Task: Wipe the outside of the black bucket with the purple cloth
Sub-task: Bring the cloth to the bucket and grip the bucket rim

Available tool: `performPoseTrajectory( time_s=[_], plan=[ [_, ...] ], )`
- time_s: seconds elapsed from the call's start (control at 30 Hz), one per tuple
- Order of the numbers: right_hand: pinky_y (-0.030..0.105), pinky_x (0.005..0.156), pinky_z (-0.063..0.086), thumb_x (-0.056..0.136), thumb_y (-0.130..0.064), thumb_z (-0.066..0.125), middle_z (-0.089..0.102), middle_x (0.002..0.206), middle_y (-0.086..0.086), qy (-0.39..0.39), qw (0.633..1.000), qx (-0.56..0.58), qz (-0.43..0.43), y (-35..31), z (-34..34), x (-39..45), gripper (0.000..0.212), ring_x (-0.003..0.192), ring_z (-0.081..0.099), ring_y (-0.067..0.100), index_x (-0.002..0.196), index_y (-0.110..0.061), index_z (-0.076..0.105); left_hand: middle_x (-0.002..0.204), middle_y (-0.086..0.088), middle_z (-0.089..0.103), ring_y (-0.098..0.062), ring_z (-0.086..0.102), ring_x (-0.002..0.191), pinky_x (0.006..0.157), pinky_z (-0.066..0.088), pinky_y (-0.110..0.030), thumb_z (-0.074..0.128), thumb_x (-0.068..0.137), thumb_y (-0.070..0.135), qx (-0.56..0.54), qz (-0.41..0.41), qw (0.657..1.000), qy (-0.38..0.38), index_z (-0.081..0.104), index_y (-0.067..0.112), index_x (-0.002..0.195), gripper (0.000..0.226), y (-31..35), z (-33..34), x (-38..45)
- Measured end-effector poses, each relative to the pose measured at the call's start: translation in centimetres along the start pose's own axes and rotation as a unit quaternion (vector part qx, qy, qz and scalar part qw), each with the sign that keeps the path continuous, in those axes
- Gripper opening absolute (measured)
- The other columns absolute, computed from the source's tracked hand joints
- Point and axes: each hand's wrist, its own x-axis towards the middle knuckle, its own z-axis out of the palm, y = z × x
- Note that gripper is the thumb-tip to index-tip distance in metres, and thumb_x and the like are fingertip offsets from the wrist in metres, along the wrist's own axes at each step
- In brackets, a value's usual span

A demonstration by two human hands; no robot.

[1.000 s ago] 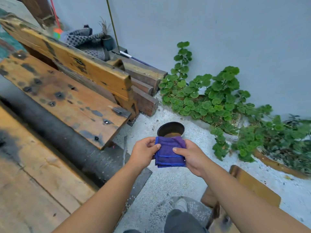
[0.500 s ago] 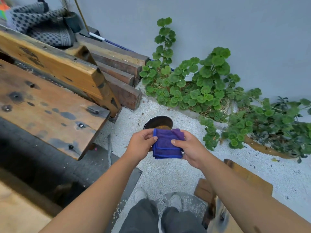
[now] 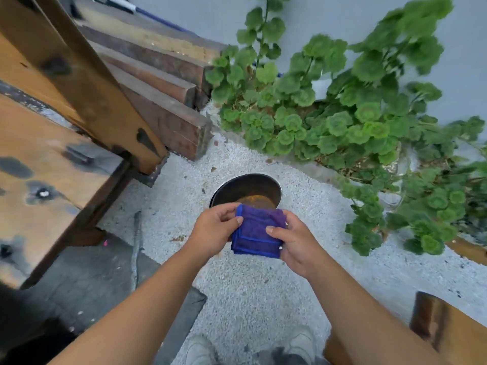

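Observation:
The black bucket (image 3: 246, 186) stands upright on white gravel, seen from above, with a brown rusty bottom inside. Its near side is hidden behind the folded purple cloth (image 3: 257, 234), which I hold in front of it in the air. My left hand (image 3: 214, 229) pinches the cloth's left edge between thumb and fingers. My right hand (image 3: 295, 241) grips its right edge, thumb on top. Whether the cloth touches the bucket cannot be told.
Stained wooden planks (image 3: 52, 164) and stacked beams (image 3: 163, 83) fill the left side. Green leafy plants (image 3: 342, 119) grow along the grey wall on the right. A brown wooden piece (image 3: 448, 327) sits at lower right. My shoes (image 3: 200, 349) stand on the gravel below.
The view has tilted down and moved closer to the bucket. Both hands keep the same hold on the cloth, still in front of the bucket.

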Motion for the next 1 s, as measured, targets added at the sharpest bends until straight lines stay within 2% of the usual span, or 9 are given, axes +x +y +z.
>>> performPoseTrajectory(
  time_s=[0.17,0.23,0.37,0.43,0.5,0.6,0.7,0.83,1.0],
  plan=[
    [0.052,0.086,0.056,0.082,0.01,0.059,0.07,0.112,0.016,0.001,0.998,0.045,-0.052,5.3,-6.1,9.4,0.035,0.099,0.068,0.031,0.11,-0.012,0.06,0.1,0.0,0.075,-0.009,0.07,0.09,0.077,0.056,-0.022,0.047,0.1,0.007,0.043,0.041,0.998,-0.02,0.066,0.013,0.121,0.029,-9.8,1.1,9.2],
    [0.054,0.087,0.054,0.078,0.008,0.062,0.067,0.113,0.018,0.019,0.994,0.072,-0.082,6.2,-8.3,11.6,0.039,0.099,0.067,0.033,0.113,-0.01,0.057,0.117,-0.004,0.071,-0.017,0.066,0.109,0.094,0.051,-0.029,0.048,0.101,0.02,0.219,0.096,0.97,-0.037,0.062,0.016,0.128,0.031,-13.3,1.5,11.6],
    [0.045,0.083,0.056,0.081,0.011,0.061,0.07,0.105,0.008,0.143,0.968,0.082,-0.19,6.3,-11.3,14.5,0.042,0.093,0.068,0.024,0.117,-0.011,0.054,0.143,-0.009,0.054,-0.026,0.045,0.137,0.11,0.036,-0.036,0.052,0.093,0.045,0.605,0.199,0.764,-0.099,0.045,0.014,0.141,0.058,-18.0,2.8,15.2],
    [0.042,0.083,0.055,0.078,0.007,0.065,0.073,0.096,-0.001,0.196,0.949,0.051,-0.242,5.3,-11.6,15.5,0.04,0.089,0.069,0.018,0.112,-0.012,0.055,0.144,-0.006,0.053,-0.027,0.039,0.141,0.109,0.034,-0.039,0.051,0.093,0.046,0.663,0.25,0.7,-0.084,0.048,0.014,0.136,0.054,-18.4,3.8,17.0],
    [0.037,0.079,0.055,0.072,-0.003,0.066,0.073,0.09,-0.004,0.219,0.938,0.008,-0.267,4.3,-11.6,16.6,0.038,0.083,0.069,0.014,0.106,-0.017,0.055,0.141,-0.003,0.055,-0.026,0.039,0.14,0.106,0.037,-0.041,0.048,0.093,0.045,0.69,0.266,0.67,-0.066,0.051,0.018,0.126,0.042,-18.3,4.3,18.6],
    [0.036,0.075,0.055,0.071,-0.01,0.065,0.072,0.096,0.001,0.221,0.935,-0.031,-0.274,3.6,-11.5,18.4,0.039,0.082,0.069,0.015,0.106,-0.021,0.051,0.116,-0.004,0.066,-0.028,0.057,0.118,0.085,0.05,-0.041,0.045,0.094,0.044,0.684,0.268,0.675,-0.071,0.053,0.02,0.105,0.027,-18.3,4.3,19.6],
    [0.034,0.071,0.056,0.074,-0.009,0.064,0.072,0.096,0.002,0.22,0.934,-0.062,-0.276,3.7,-10.7,19.6,0.036,0.081,0.07,0.014,0.101,-0.028,0.05,0.097,-0.005,0.068,-0.032,0.065,0.092,0.063,0.048,-0.04,0.046,0.094,0.044,0.658,0.298,0.689,-0.062,0.05,0.019,0.094,0.025,-18.7,4.1,19.7],
    [0.031,0.067,0.056,0.077,-0.01,0.064,0.072,0.092,0.0,0.261,0.918,-0.064,-0.293,3.6,-9.7,19.7,0.033,0.077,0.07,0.012,0.095,-0.034,0.05,0.092,-0.005,0.068,-0.034,0.065,0.086,0.058,0.037,-0.036,0.047,0.093,0.047,0.652,0.317,0.686,-0.054,0.048,0.02,0.087,0.027,-18.5,3.7,20.0],
    [0.017,0.061,0.05,0.081,-0.005,0.064,0.068,0.094,-0.004,0.272,0.9,-0.055,-0.335,2.5,-9.3,18.9,0.033,0.073,0.066,-0.002,0.097,-0.03,0.049,0.07,-0.007,0.062,-0.034,0.061,0.072,0.055,0.036,-0.034,0.053,0.094,0.038,0.616,0.287,0.727,-0.099,0.038,0.02,0.069,0.033,-16.8,3.1,20.4]
  ],
)
